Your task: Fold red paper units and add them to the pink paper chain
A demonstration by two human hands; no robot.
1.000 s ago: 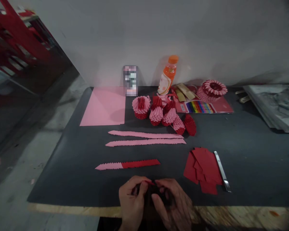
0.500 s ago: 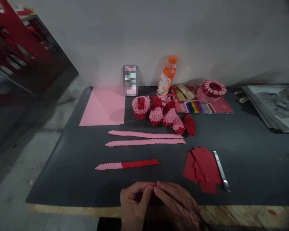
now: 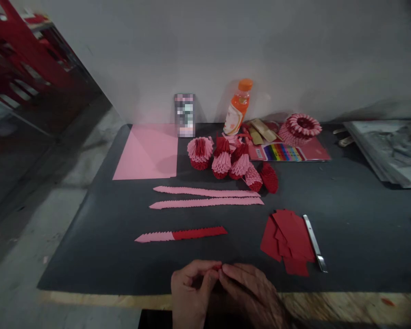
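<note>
Since one second ago, the right hand (image 3: 248,285) has drawn its spread fingers together against the left hand's (image 3: 192,285) fingertips. Both hands pinch a small red paper piece (image 3: 218,266), held at the front edge of the bench (image 3: 99,246); fingers hide most of it. Beyond it lies a pink-and-red toothed strip (image 3: 183,234); red paper slips (image 3: 289,237) lie to the right, beside a slim metallic tool (image 3: 315,244). Farther back are two pink toothed strips (image 3: 207,202), then folded-paper forms (image 3: 221,162). Markings: the orange-capped bottle (image 3: 238,109) bears a pale printed label, its wording unreadable from here. The flat packet (image 3: 284,154) shows a rainbow band and a small white label, also illegible. The phone (image 3: 185,114) screen is pixelated.
</note>
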